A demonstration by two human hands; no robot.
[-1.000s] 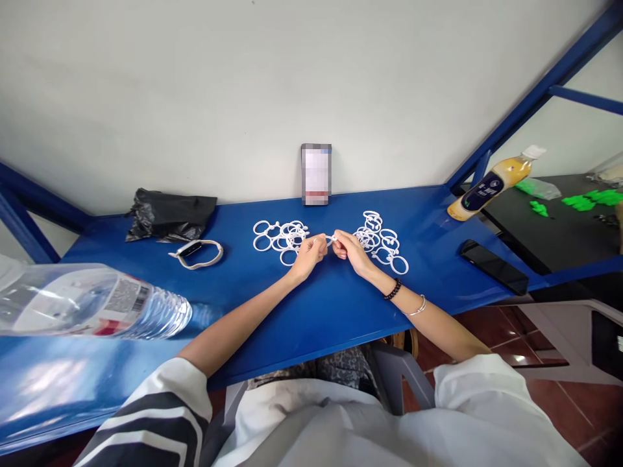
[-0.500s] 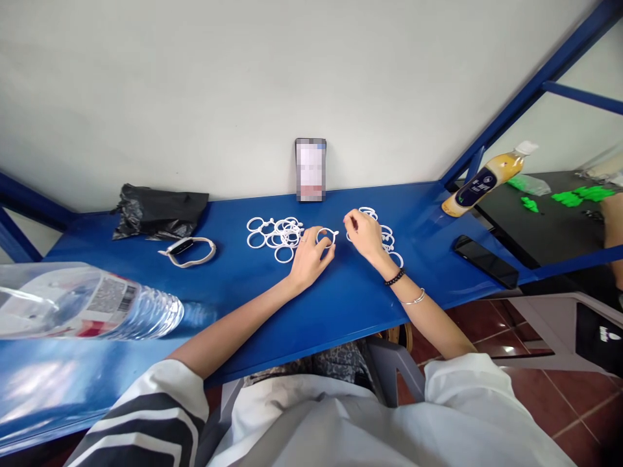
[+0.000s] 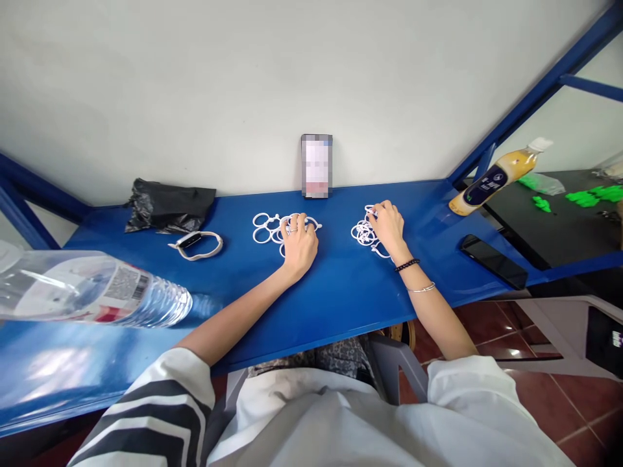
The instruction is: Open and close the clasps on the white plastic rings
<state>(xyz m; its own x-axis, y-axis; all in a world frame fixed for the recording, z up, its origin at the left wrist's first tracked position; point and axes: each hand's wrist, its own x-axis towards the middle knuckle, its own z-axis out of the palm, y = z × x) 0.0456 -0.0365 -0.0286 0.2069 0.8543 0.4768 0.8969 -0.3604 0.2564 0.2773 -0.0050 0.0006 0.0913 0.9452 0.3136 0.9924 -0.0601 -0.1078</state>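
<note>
Two piles of white plastic rings lie on the blue table (image 3: 335, 292). My left hand (image 3: 298, 245) rests palm down on the right part of the left pile of rings (image 3: 263, 228), fingers stretched over the rings. My right hand (image 3: 388, 227) sits on the right pile of rings (image 3: 361, 232), its fingers curled and pinching at a ring near the top of that pile. A dark bead bracelet and a thin silver bangle are on my right wrist.
A phone (image 3: 316, 165) leans on the wall behind the piles. A black bag (image 3: 168, 207) and a white smartwatch (image 3: 197, 244) lie at the left. A water bottle (image 3: 97, 292) looms at near left. A juice bottle (image 3: 496, 178), a black phone (image 3: 494, 261) and green parts (image 3: 584, 194) are at the right.
My hands, joined on one ring at the middle a second ago, parted. The left carried the ring to the left pile and lies flat there; the right reached into the right pile.
</note>
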